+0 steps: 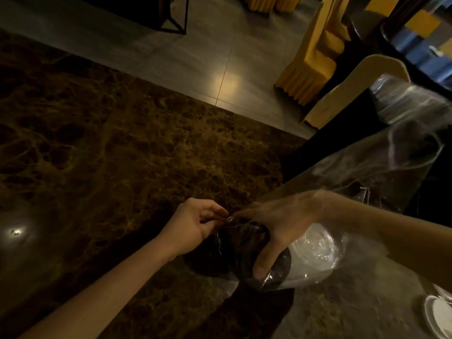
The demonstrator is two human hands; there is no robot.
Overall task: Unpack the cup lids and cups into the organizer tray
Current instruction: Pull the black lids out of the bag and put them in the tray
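A long clear plastic sleeve (367,172) lies across the dark marble counter (97,143) from the upper right toward me. Its near end holds a stack of black cup lids (242,243), with clear lids (315,250) behind them in the same sleeve. My right hand (276,223) is inside the plastic, fingers curled over the black lids and thumb pressed on their lower edge. My left hand (195,223) pinches the open edge of the sleeve just left of the black lids. The organizer tray is not in view.
White lids or dishes (437,314) sit at the counter's lower right corner. More wrapped clear stock (406,99) lies at the far right. Chairs with yellow covers (315,52) stand on the tiled floor beyond the counter edge.
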